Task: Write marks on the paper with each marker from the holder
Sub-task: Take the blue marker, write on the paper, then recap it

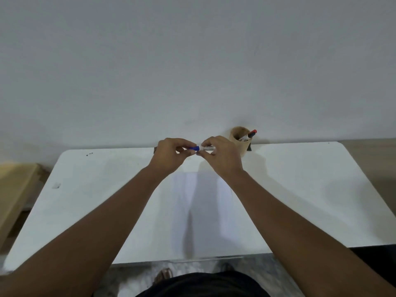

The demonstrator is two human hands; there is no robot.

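A white marker with a blue cap (200, 148) is held level above the far part of the table. My left hand (171, 155) pinches the blue cap end. My right hand (220, 156) grips the white barrel. The two hands almost touch. Below them lies a white sheet of paper (203, 211), partly shadowed by my arms, with no marks visible on it. A round tan holder (240, 140) stands at the table's back edge, right of my hands, with a red-capped marker (249, 135) leaning in it.
The white table (310, 189) stands against a plain wall. A wooden piece of furniture (15, 189) sits low at the left. Small dark specks (89, 154) and a scrap (56, 185) mark the table's left side. Feet show on the floor below the front edge.
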